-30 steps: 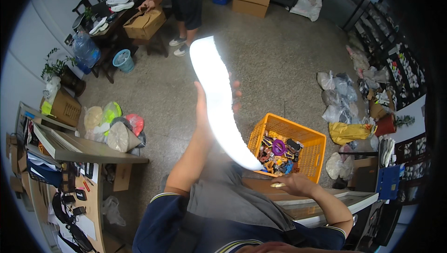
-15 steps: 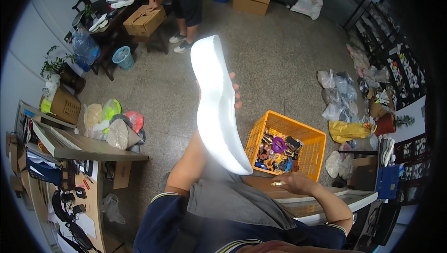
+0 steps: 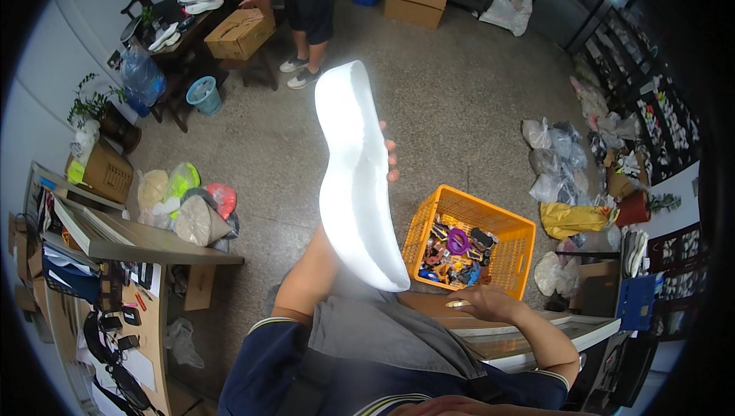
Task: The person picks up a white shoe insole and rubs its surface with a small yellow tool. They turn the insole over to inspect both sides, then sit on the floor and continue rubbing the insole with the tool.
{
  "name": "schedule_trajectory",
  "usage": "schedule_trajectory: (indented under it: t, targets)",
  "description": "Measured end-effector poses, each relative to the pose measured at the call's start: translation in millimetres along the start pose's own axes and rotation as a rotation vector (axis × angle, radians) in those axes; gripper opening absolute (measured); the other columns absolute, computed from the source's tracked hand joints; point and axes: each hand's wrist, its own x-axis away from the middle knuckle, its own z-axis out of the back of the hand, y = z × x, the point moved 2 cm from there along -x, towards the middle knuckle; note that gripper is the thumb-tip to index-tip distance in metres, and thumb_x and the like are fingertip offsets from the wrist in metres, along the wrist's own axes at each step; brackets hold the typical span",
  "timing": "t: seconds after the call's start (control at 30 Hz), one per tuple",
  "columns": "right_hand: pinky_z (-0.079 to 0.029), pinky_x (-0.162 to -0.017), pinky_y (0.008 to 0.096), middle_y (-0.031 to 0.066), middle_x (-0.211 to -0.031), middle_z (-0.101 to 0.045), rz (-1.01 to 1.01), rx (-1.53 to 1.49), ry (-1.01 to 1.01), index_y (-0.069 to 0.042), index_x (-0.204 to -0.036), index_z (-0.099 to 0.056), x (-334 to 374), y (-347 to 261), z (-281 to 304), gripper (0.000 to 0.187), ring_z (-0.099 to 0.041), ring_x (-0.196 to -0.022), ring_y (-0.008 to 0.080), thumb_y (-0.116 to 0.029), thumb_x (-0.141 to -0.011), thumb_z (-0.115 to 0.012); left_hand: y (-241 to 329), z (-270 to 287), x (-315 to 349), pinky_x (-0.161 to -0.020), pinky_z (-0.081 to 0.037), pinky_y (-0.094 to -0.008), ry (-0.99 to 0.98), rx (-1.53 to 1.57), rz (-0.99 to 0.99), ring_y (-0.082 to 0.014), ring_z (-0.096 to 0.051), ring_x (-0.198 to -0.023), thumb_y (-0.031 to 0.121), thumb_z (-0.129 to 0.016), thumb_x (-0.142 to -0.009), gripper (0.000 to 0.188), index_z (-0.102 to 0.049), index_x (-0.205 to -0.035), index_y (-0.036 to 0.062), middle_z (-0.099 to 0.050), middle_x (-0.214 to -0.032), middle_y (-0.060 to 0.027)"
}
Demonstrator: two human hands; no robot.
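A long white shoe sole (image 3: 354, 178) with a curved outline and raised rim stands out in front of me, its far end tilted slightly left. My left hand (image 3: 391, 157) is closed round it from beneath, with fingertips showing along its right edge and the palm hidden behind it. Lower right, my right hand (image 3: 490, 302) has its fingers closed on a small pale-yellow object (image 3: 457, 304), too small to name. That hand is apart from the sole, just on the near side of an orange plastic crate (image 3: 528, 259).
Colourful small parts lie in the crate. A cluttered desk (image 3: 157, 339) is at left, and bagged material (image 3: 203, 221) beyond it. More plastic bags (image 3: 555, 155) lie at right. A person (image 3: 306, 2) at the far left leans over a cardboard box (image 3: 240, 34).
The sole has turned slightly in my left hand, its near end swinging a little left. My right hand has barely moved. The person's arm at the cardboard box has shifted.
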Motion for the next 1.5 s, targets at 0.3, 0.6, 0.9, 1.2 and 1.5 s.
schedule_trajectory:
  t: [0.3,0.6,0.9,1.2,1.5]
  targets:
    - [-0.055,-0.077,0.049,0.0125,-0.109,-0.072,0.004,-0.01,0.011,-0.025,-0.13,-0.06,0,7,-8,0.036,-0.07,-0.092,0.0355,-0.037,-0.097,-0.059,5,0,10,-0.087,-0.061,-0.0402,0.123,-0.276,0.037,-0.0306,-0.067,-0.106,0.037,-0.046,-0.104,0.057,-0.04,-0.142,-0.0043,-0.059,-0.128,-0.0257]
    - [-0.055,-0.079,0.0471,0.0163,-0.11,-0.07,-0.058,0.011,-0.095,-0.019,-0.133,-0.058,2,-3,7,0.04,-0.068,-0.098,0.0352,-0.035,-0.096,-0.06,0,-19,9,-0.089,-0.059,-0.0449,0.28,-0.341,0.071,-0.0281,-0.062,-0.112,0.068,-0.04,-0.096,0.083,-0.037,-0.143,0.0003,-0.057,-0.122,-0.0184]
    - [-0.053,-0.087,0.0467,0.0154,-0.112,-0.071,-0.05,-0.038,-0.061,-0.018,-0.13,-0.062,1,-1,1,0.038,-0.068,-0.102,0.0353,-0.037,-0.097,-0.06,1,-25,11,-0.098,-0.053,-0.0369,0.214,-0.547,0.173,-0.026,-0.062,-0.115,0.053,-0.06,-0.093,0.075,-0.042,-0.14,-0.0029,-0.06,-0.123,-0.0203]
    - [-0.052,-0.088,0.046,0.0149,-0.115,-0.07,-0.057,-0.026,-0.083,-0.019,-0.131,-0.061,2,-6,5,0.038,-0.067,-0.105,0.0349,-0.036,-0.097,-0.06,3,-22,11,-0.102,-0.047,-0.0374,0.258,-0.549,0.121,-0.0253,-0.061,-0.114,0.039,-0.068,-0.088,0.067,-0.048,-0.135,-0.0033,-0.062,-0.122,-0.0184]
    - [-0.052,-0.088,0.0455,0.0137,-0.118,-0.068,-0.029,-0.029,-0.074,-0.02,-0.131,-0.061,3,-8,8,0.037,-0.066,-0.105,0.0342,-0.031,-0.096,-0.061,5,-23,10,-0.101,-0.047,-0.0367,0.313,-0.618,0.038,-0.023,-0.062,-0.111,0.032,-0.071,-0.086,0.06,-0.051,-0.132,-0.002,-0.064,-0.12,-0.0146]
